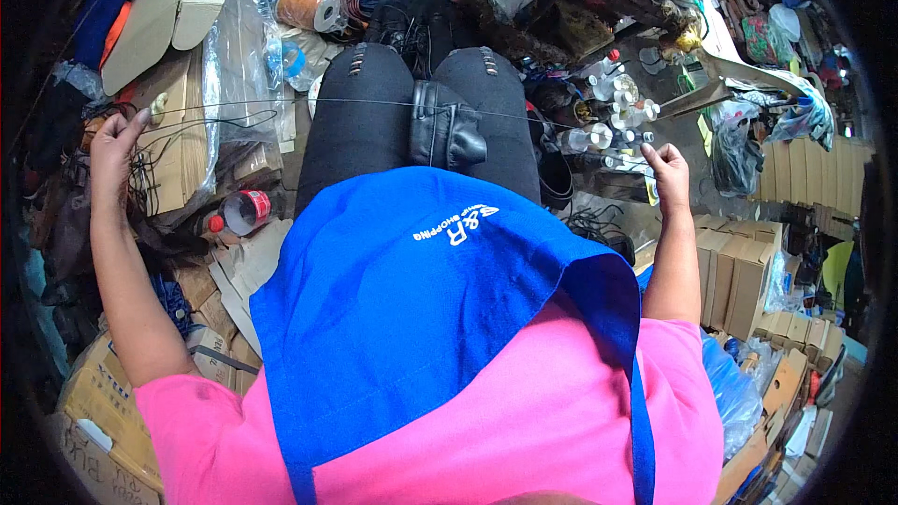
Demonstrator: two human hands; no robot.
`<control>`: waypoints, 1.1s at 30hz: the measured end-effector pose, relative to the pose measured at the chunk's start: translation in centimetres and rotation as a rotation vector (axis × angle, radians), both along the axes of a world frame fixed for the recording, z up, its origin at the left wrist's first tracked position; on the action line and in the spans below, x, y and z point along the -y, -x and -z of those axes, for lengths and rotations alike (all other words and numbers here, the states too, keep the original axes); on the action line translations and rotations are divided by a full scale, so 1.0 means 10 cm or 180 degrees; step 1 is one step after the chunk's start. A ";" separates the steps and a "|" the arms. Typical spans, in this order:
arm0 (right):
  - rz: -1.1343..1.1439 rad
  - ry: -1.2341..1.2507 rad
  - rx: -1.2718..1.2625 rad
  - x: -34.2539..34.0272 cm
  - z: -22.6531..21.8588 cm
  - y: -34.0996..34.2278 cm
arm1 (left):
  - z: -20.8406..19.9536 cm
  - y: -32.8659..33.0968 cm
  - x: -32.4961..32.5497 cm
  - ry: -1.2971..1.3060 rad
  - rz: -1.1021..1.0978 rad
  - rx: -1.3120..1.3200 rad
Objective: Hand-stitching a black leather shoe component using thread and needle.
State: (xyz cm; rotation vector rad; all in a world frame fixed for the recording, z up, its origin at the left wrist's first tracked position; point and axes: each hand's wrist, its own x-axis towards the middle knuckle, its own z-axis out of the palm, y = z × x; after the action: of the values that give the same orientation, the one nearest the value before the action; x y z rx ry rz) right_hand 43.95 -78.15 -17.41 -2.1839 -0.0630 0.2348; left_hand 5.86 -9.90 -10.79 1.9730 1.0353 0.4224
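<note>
Clamped between my knees is a shiny black leather piece (449, 126); I cannot tell whether it is a shoe or part of one. A thin dark thread (355, 101) runs out from it to both sides, pulled nearly straight. Far out on the left, my left hand (114, 145) pinches the thread between thumb and fingers, with a small pale lump (158, 109) beside the thumb. Loose loops of thread hang near that hand. My right hand (668, 173), raised out to the right, is closed in a pinch at the thread's other end.
Several clear plastic bottles (613, 112) crowd the floor right of my knees. An orange spool (311, 7) lies at the far left, near a red-labelled bottle (245, 212). Cardboard boxes (734, 271) are stacked at right, and flat cardboard (178, 150) leans at left.
</note>
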 end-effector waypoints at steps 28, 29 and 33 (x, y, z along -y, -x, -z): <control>-0.2591 -0.0639 0.1313 -2.18 -0.60 0.68 | -0.76 -1.29 2.02 -0.1748 0.2188 -0.0353; -0.2657 -0.0706 0.1324 -2.25 -0.63 0.70 | -0.76 -1.30 2.02 -0.1761 0.2127 -0.0422; -0.2703 -0.1238 0.0907 -2.42 -0.66 0.76 | -0.67 -1.42 2.10 -0.1986 0.1876 -0.1448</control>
State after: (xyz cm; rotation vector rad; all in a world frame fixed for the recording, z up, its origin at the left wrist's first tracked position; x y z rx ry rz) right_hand 36.33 -53.97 -10.83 -1.6732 -1.1095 0.3438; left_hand 20.03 -30.89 -4.12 2.8992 0.5468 -0.0559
